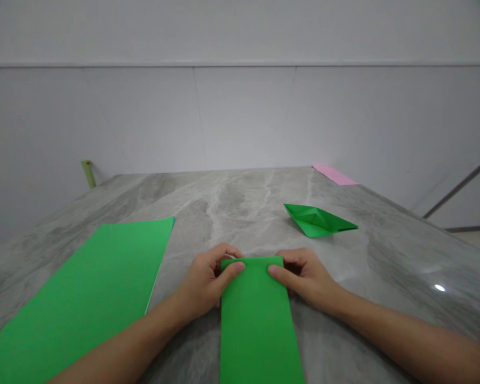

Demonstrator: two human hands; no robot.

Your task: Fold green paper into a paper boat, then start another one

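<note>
A folded green paper sheet lies lengthwise on the marble table right in front of me. My left hand pinches its far left corner, thumb on top and fingers curled behind. My right hand pinches the far right corner the same way. Both hands hold the paper's far edge down on the table.
A large flat green sheet lies to the left. A folded green paper boat sits to the right beyond my hands. A pink sheet lies at the far right corner. A green stick leans by the wall, far left.
</note>
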